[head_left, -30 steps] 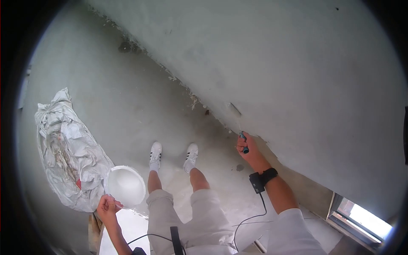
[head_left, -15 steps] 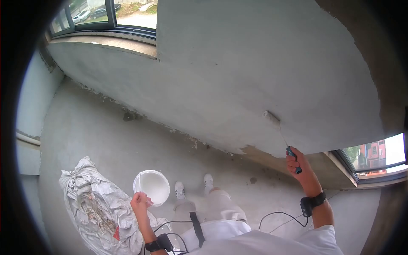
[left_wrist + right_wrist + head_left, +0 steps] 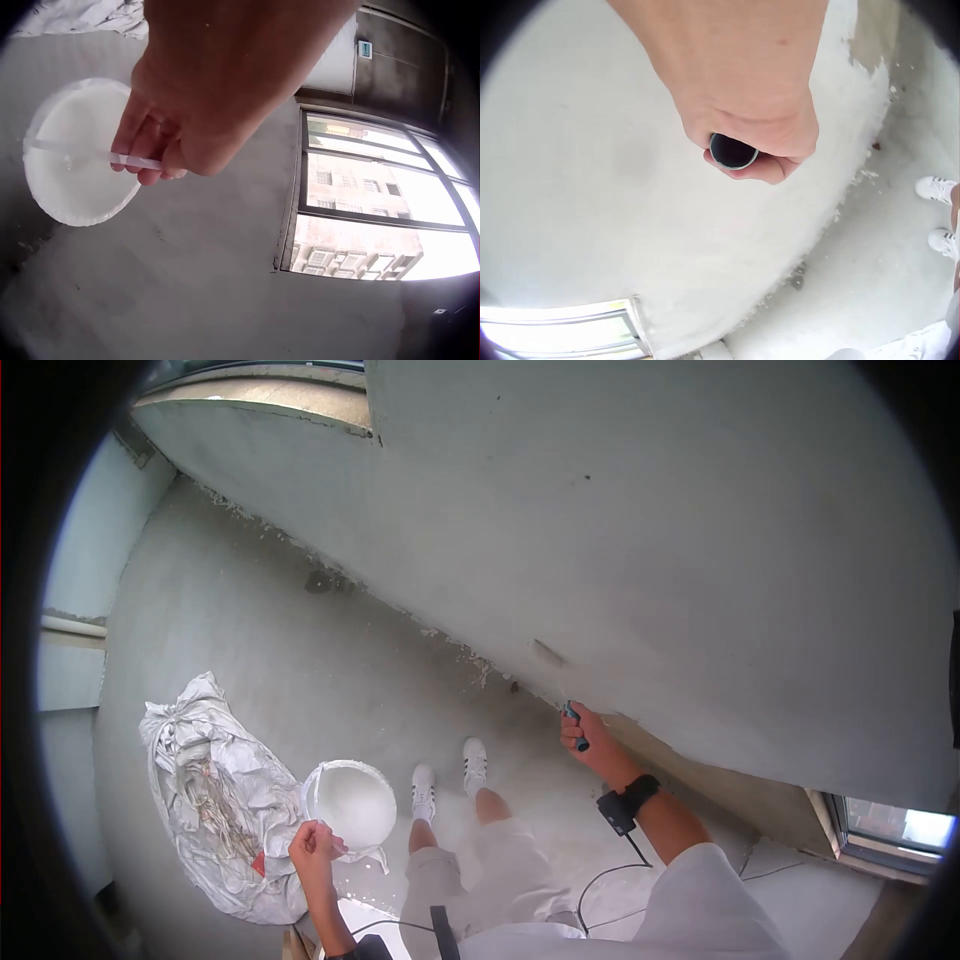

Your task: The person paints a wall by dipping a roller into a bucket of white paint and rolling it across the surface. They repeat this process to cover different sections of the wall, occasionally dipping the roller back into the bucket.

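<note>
My right hand [image 3: 590, 738] grips the dark teal handle [image 3: 575, 726] of a small paint roller, whose roller head [image 3: 549, 653] lies against the lower part of the grey-white wall [image 3: 700, 580]. In the right wrist view the fingers of my right hand [image 3: 757, 142] wrap the handle [image 3: 733, 151] and only its round end shows; the roller head is hidden. The fingers of my left hand [image 3: 316, 847] curl round the thin handle [image 3: 139, 161] of a white bucket [image 3: 355, 810], which hangs tilted beside that hand and holds white paint.
A crumpled white sack [image 3: 225, 810] lies on the floor [image 3: 250, 630] at the left. Paint flecks line the foot of the wall. One window [image 3: 890, 830] is at the lower right, and a window ledge [image 3: 260, 395] is at the upper left.
Over the last half second the roller has moved down and left along the wall in my right hand. The head view has shifted too. My left hand keeps its hold on the bucket handle.
</note>
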### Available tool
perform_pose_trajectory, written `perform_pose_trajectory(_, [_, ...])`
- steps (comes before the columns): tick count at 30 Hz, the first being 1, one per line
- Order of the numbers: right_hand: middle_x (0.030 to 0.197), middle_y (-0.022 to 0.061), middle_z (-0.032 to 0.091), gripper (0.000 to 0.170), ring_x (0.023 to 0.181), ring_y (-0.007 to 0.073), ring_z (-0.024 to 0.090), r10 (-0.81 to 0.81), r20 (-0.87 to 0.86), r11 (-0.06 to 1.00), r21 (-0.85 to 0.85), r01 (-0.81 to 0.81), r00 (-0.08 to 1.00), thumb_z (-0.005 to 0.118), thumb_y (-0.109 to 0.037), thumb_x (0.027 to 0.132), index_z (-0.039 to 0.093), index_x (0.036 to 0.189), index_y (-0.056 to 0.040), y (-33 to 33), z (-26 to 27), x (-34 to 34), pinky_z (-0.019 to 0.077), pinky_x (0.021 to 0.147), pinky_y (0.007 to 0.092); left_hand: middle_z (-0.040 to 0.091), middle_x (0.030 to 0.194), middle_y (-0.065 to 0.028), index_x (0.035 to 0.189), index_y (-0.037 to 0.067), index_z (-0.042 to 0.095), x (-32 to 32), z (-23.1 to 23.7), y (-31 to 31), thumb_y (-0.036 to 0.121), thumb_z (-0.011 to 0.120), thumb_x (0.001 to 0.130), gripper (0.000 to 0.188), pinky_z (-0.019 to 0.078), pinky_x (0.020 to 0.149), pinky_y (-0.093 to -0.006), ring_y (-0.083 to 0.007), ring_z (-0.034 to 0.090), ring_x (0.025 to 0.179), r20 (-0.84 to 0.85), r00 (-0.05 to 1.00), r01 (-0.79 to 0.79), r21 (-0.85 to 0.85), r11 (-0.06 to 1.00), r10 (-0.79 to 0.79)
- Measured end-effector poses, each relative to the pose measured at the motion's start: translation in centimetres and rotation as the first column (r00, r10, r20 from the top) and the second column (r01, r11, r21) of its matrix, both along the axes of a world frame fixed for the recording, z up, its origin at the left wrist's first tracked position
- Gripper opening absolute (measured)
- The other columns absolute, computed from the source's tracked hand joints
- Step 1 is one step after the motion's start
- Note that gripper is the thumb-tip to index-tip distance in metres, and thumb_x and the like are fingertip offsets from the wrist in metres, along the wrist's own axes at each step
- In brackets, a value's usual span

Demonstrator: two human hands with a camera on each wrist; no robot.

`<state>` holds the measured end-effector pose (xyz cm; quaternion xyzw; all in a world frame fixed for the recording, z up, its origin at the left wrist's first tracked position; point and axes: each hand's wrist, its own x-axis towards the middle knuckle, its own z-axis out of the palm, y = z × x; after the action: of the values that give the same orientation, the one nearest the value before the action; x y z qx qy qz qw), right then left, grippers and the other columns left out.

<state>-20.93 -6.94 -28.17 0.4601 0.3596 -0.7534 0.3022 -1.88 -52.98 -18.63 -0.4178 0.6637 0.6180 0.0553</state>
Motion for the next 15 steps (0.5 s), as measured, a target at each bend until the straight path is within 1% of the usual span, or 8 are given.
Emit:
perform_pose_trajectory(2, [0.063, -0.005, 0.043, 0.021, 0.045, 0.0061, 0.039, -0.004, 0.024, 1.0, 0.009, 0.004, 1.0, 0.05, -0.027, 0.097, 0.045, 0.083, -0.0131, -2.0, -7.0, -2.0, 0.0313, 0.042, 0.0243, 0.06, 0.068, -0.0038, 0.087, 0.004, 0.058, 0.5, -2.2, -0.2, 0.018, 0.056, 0.097, 0.017, 0.0544, 0.056, -0.0275, -0.0116, 0.06, 0.057, 0.014, 0.999, -0.043, -0.025, 0.999, 0.044])
perform_pose_trajectory(4, [0.063, -0.0045, 0.043, 0.02, 0.046, 0.0067, 0.039, -0.046, 0.042, 0.999, 0.016, 0.046, 0.998, 0.05, -0.025, 0.096, 0.044, 0.081, -0.0133, -3.8, -12.0, -3.2, 0.0311, 0.043, 0.0246, 0.06, 0.067, -0.0041, 0.087, 0.004, 0.057, 0.4, -3.1, -0.3, 0.018, 0.056, 0.097, 0.017, 0.0542, 0.056, -0.0277, -0.0121, 0.06, 0.056, 0.058, 0.997, -0.055, -0.027, 0.998, 0.056])
perform_pose_trajectory(6, [0.062, -0.004, 0.043, 0.019, 0.046, 0.007, 0.039, -0.058, 0.019, 0.998, -0.007, 0.058, 0.998, 0.049, -0.022, 0.096, 0.044, 0.081, -0.0125, -4.8, -14.2, -4.0, 0.0307, 0.043, 0.0247, 0.06, 0.067, -0.0044, 0.087, 0.004, 0.057, -0.4, -3.4, 0.1, 0.018, 0.057, 0.097, 0.017, 0.054, 0.056, -0.0276, -0.0127, 0.061, 0.057, 0.08, 0.996, -0.036, 0.001, 0.999, 0.036])
perform_pose_trajectory(7, [0.062, -0.0038, 0.043, 0.019, 0.046, 0.0072, 0.039, -0.066, 0.004, 0.998, -0.013, 0.066, 0.998, 0.049, -0.021, 0.096, 0.043, 0.081, -0.0122, -4.5, -14.4, -3.8, 0.0306, 0.043, 0.0248, 0.06, 0.067, -0.0046, 0.087, 0.004, 0.057, -0.4, -3.3, 1.0, 0.018, 0.057, 0.097, 0.017, 0.0538, 0.056, -0.0275, -0.013, 0.061, 0.057, 0.088, 0.996, -0.027, 0.021, 0.999, 0.025])
perform_pose_trajectory(8, [0.062, -0.0044, 0.043, 0.018, 0.045, 0.0068, 0.039, -0.072, 0.013, 0.997, -0.015, 0.073, 0.997, 0.048, -0.02, 0.096, 0.045, 0.082, -0.0107, -4.7, -13.5, -3.6, 0.0305, 0.043, 0.0245, 0.06, 0.067, -0.0045, 0.088, 0.004, 0.058, -0.3, -3.4, 1.3, 0.018, 0.057, 0.097, 0.017, 0.054, 0.056, -0.0276, -0.0131, 0.061, 0.057, 0.107, 0.994, -0.039, 0.035, 0.999, 0.035])
perform_pose_trajectory(10, [0.061, -0.0055, 0.043, 0.016, 0.045, 0.0059, 0.038, -0.097, 0.0, 0.995, -0.02, 0.097, 0.995, 0.046, -0.018, 0.097, 0.047, 0.084, -0.0078, -4.3, -10.0, -3.9, 0.0303, 0.043, 0.024, 0.06, 0.067, -0.0045, 0.089, 0.004, 0.058, -0.6, -3.8, 2.2, 0.018, 0.057, 0.097, 0.016, 0.0542, 0.057, -0.0276, -0.0133, 0.061, 0.057, 0.115, 0.992, -0.049, 0.063, 0.997, 0.042])
perform_pose_trajectory(13, [0.062, -0.0044, 0.044, 0.018, 0.045, 0.0069, 0.039, -0.079, 0.043, 0.994, -0.067, 0.081, 0.996, 0.049, -0.023, 0.097, 0.046, 0.086, -0.0091, -0.3, -5.7, -1.5, 0.0305, 0.043, 0.0253, 0.062, 0.07, -0.0046, 0.09, 0.003, 0.059, -0.6, -3.1, 3.8, 0.015, 0.057, 0.096, 0.014, 0.0557, 0.057, -0.0283, -0.0134, 0.062, 0.058, 0.091, 0.996, 0.004, 0.11, 0.994, -0.014])
perform_pose_trajectory(15, [0.062, -0.0048, 0.045, 0.019, 0.045, 0.0065, 0.039, -0.106, -0.001, 0.99, -0.09, 0.106, 0.994, 0.049, -0.025, 0.098, 0.048, 0.089, -0.0087, 2.6, -2.7, 1.5, 0.0303, 0.043, 0.0251, 0.063, 0.071, -0.0056, 0.09, 0.002, 0.06, 0.2, -3.8, 5.2, 0.014, 0.056, 0.095, 0.014, 0.0563, 0.056, -0.0283, -0.0137, 0.063, 0.059, 0.065, 0.998, 0.014, 0.135, 0.991, -0.023])
